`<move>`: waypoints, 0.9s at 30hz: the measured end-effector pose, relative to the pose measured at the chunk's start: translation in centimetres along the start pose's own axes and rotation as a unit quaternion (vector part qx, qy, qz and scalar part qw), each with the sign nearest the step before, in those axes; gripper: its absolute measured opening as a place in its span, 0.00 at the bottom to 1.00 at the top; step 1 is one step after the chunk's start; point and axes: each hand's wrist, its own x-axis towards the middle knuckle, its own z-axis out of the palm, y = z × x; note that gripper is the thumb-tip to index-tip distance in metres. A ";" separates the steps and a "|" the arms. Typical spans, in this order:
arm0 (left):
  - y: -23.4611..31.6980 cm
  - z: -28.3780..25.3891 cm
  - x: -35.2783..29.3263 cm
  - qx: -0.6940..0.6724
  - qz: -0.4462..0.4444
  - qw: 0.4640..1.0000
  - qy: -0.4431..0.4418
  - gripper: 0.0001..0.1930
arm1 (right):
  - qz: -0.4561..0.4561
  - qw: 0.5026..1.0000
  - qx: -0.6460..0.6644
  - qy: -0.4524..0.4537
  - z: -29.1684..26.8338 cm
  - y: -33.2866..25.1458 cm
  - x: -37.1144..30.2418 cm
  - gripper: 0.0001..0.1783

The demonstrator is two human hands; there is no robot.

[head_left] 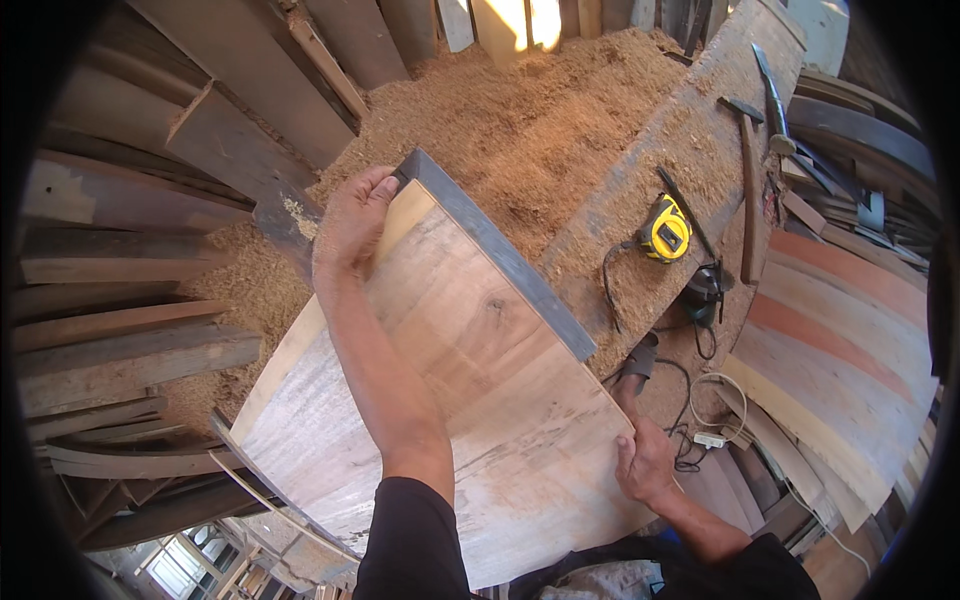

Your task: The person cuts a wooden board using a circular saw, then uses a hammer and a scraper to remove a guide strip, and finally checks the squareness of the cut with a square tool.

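A broad panel of joined pale wooden boards [480, 370] lies tilted across my front. A dark grey strip [500, 255] runs along its far edge. My left hand [355, 220] grips the far left corner, its fingers curled over by the strip's end. My left forearm crosses above the panel's face. On the right edge, nearer my body, my right hand [647, 462] is closed with the thumb on top; its other fingers are partly hidden. Beyond the strip, a yellow tape measure [667, 230] rests on a dusty plank [640, 190].
Sawdust [500, 130] is heaped beyond the panel. A hammer [750, 200] and a long metal-bladed tool [772, 100] lie at the far right. Cables and a white power strip [710, 440] are near my right hand. Planks [130, 260] surround the left side; another panel [840, 350] stands right.
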 end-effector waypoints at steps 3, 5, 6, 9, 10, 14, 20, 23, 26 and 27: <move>0.1 0.0 0.0 0.012 0.000 1.000 0.002 0.12 | -0.003 1.000 0.010 -0.001 -0.1 -0.1 0.1 0.14; 0.0 0.0 0.0 0.037 -0.013 0.999 0.007 0.12 | -0.009 1.000 0.007 0.004 -0.1 -0.1 0.1 0.14; 0.0 -0.1 0.1 0.037 -0.013 0.999 0.007 0.12 | -0.013 1.000 0.003 0.009 -0.1 -0.2 0.1 0.14; 0.0 -0.2 0.1 0.068 -0.011 0.998 0.014 0.13 | -0.010 1.000 0.003 0.011 -0.2 -0.4 0.1 0.15; -0.1 -0.3 0.1 0.080 -0.009 0.997 0.016 0.13 | -0.011 1.000 0.004 0.011 -0.2 -0.4 0.2 0.15; 0.2 0.0 -0.1 0.081 -0.007 0.996 0.030 0.13 | -0.012 1.000 0.004 0.003 -0.2 -0.2 0.1 0.18; 1.4 0.5 -0.8 0.062 -0.018 0.998 0.023 0.14 | -0.023 1.000 0.013 0.009 -0.3 -0.3 0.3 0.18; 1.0 0.1 -0.5 0.058 -0.015 0.998 -0.004 0.14 | -0.026 0.999 0.013 0.013 -0.1 -0.1 0.2 0.17; 0.3 -0.1 -0.1 0.061 -0.024 0.998 0.003 0.13 | -0.023 1.000 0.005 0.013 -0.1 -0.2 0.1 0.16; 0.2 -0.3 -0.1 0.061 -0.023 0.998 0.004 0.13 | -0.022 1.000 0.003 0.014 -0.2 -0.2 0.1 0.15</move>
